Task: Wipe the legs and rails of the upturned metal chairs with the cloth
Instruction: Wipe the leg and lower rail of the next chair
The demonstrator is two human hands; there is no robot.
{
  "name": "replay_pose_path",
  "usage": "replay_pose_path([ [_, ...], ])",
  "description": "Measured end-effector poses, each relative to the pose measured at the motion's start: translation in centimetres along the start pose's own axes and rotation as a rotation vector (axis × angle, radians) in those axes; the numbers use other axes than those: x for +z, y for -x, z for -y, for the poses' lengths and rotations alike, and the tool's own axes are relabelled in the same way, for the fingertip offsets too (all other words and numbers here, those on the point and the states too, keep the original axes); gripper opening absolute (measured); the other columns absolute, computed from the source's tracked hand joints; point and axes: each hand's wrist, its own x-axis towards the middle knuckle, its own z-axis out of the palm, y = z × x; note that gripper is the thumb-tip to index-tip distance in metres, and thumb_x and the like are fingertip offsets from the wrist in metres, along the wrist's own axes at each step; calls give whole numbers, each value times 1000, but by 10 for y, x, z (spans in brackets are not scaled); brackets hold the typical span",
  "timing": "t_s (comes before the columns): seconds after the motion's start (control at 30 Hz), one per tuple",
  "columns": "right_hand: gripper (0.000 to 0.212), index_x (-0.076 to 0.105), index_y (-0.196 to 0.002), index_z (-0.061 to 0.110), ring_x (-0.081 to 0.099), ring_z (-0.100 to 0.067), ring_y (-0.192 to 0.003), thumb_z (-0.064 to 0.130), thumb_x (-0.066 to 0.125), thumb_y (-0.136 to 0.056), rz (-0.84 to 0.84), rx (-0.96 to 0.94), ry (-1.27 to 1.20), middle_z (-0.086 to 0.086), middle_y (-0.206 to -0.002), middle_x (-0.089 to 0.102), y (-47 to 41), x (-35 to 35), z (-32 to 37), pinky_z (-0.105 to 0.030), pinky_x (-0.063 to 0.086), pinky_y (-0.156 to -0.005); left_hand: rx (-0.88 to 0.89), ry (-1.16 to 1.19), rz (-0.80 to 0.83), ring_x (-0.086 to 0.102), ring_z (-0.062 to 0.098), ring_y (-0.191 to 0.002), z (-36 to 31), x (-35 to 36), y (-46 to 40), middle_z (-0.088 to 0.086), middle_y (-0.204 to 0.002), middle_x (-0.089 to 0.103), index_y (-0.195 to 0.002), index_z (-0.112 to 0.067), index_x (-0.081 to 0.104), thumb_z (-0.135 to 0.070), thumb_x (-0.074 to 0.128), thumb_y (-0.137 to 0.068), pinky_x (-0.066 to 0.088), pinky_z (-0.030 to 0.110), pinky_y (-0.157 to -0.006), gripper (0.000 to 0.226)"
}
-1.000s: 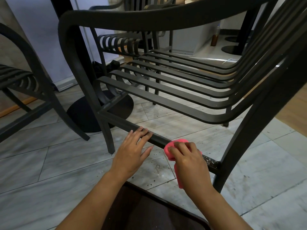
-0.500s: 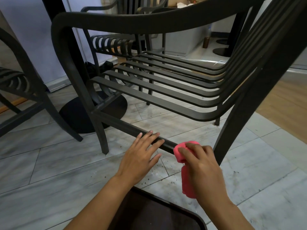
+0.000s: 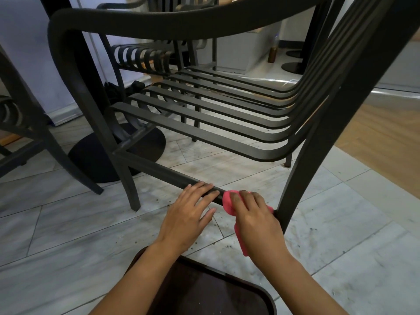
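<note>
A dark metal chair (image 3: 204, 130) with a slatted seat stands close in front of me. Its low side rail (image 3: 159, 171) runs from the left leg (image 3: 129, 185) to the right leg (image 3: 302, 178). My left hand (image 3: 188, 217) lies flat on the rail with its fingers spread over it. My right hand (image 3: 256, 219) presses a pink cloth (image 3: 229, 202) around the rail's right end, beside the right leg. A tail of the cloth hangs below my right wrist.
Another dark chair (image 3: 20, 123) stands at the left and a further one (image 3: 145, 55) behind. A round black table base (image 3: 95, 160) sits on the grey floor tiles, which carry specks of dirt. A dark tray-like edge (image 3: 227, 289) lies just below my arms.
My right hand has slid the cloth rightward along the rail to the right leg. My left hand followed rightward along the rail, staying flat on it.
</note>
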Motion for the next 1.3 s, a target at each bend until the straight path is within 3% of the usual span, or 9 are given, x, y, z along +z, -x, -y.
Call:
replay_pose_path([
  [0.13,63,63,-109,4,63,-34,-98,-6,80,-49,-10,28,-32,-14,-104,66,5,7,0,-36,58,-57,-15,22,1,43,13,-127,-2,-1,0,1,-130,57,-126,-18,53,-39,42,-91,31,37,-110,43],
  [0.37,61,63,-110,5,60,-34,-96,-10,75,-52,-45,42,-58,-13,-105,64,11,11,-2,-41,57,-69,-27,3,25,46,13,-127,-2,-2,0,-1,-130,57,-127,-20,54,-41,40,-91,30,39,-109,43],
  [0.5,73,65,-107,5,61,-34,-95,-15,78,-37,-79,34,-63,-12,-104,66,18,10,-5,-41,54,-76,-28,0,23,43,12,-126,-2,-4,0,-2,-129,58,-126,-21,54,-41,39,-91,29,40,-108,43],
  [0.63,76,67,-105,5,62,-34,-94,-18,78,-34,-75,52,-89,-12,-104,66,23,6,-7,-40,57,-68,-39,7,33,44,12,-127,-2,-3,0,-2,-130,57,-127,-21,53,-41,39,-92,28,39,-109,43],
  [0.8,76,69,-101,3,64,-34,-92,-13,84,-28,-82,29,-67,-13,-100,68,26,-1,-6,-41,55,-76,-55,22,51,46,14,-127,-4,-5,0,-2,-130,57,-127,-21,53,-42,38,-92,30,40,-109,44],
  [0.97,84,70,-97,4,63,-32,-86,-9,85,-15,-67,20,-71,-10,-96,68,29,-6,-6,-37,56,-73,-57,14,74,48,15,-126,-6,-7,0,-2,-130,57,-127,-21,53,-42,36,-92,29,39,-108,45],
  [1.3,65,69,-87,5,57,-31,-81,-20,73,-27,-172,34,-97,-10,-89,67,38,-5,-4,-35,55,-63,-74,4,105,45,13,-129,-7,-11,5,-3,-134,54,-128,-24,51,-43,36,-92,24,37,-109,43],
])
